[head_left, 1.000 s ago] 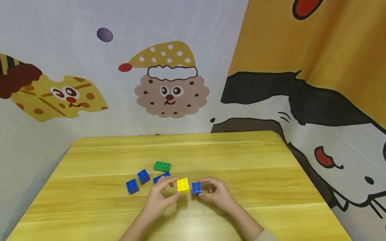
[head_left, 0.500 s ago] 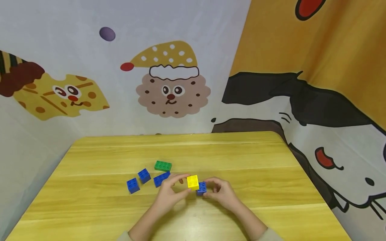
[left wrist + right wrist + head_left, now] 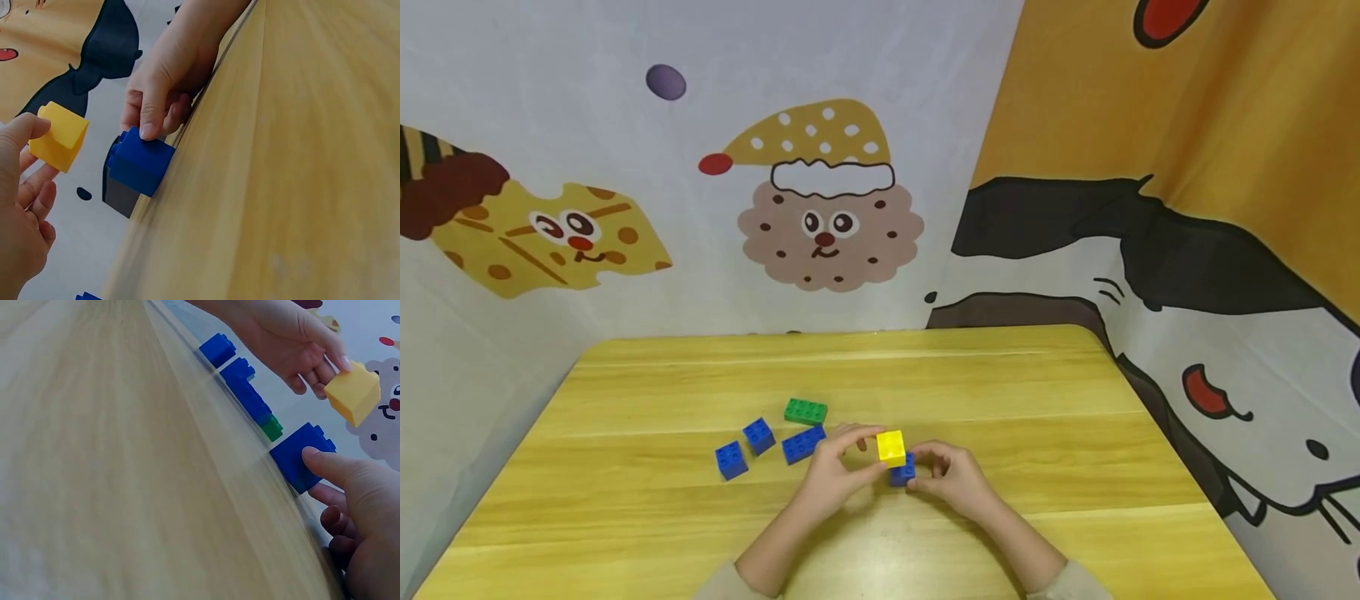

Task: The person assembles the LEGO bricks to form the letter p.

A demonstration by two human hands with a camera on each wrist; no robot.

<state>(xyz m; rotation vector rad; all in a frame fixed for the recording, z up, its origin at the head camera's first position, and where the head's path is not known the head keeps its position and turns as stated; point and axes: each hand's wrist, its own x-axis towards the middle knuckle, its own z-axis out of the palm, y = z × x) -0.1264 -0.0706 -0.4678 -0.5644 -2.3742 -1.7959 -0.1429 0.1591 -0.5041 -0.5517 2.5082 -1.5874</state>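
Note:
My left hand (image 3: pixel 832 477) pinches a yellow building brick (image 3: pixel 891 448) between thumb and fingers. In the head view that brick overlaps the far-left part of a square blue building brick (image 3: pixel 901 475). Both wrist views show a gap between the two, the yellow brick (image 3: pixel 59 136) being raised above the blue brick (image 3: pixel 141 162). The blue one stands on the table with its studs up, pinched at its sides by the thumb and fingers of my right hand (image 3: pixel 953 481).
Left of my hands lie two square blue bricks (image 3: pixel 731 460), a longer blue brick (image 3: pixel 803 444) and a long green brick (image 3: pixel 806 411). All rest on the wooden table (image 3: pixel 647 533). A cartoon-printed cloth (image 3: pixel 700 275) hangs behind its far edge.
My left hand has carried the yellow brick rightward, from beside the blue brick to over it. My right hand and its blue brick have shifted slightly right in the head view.

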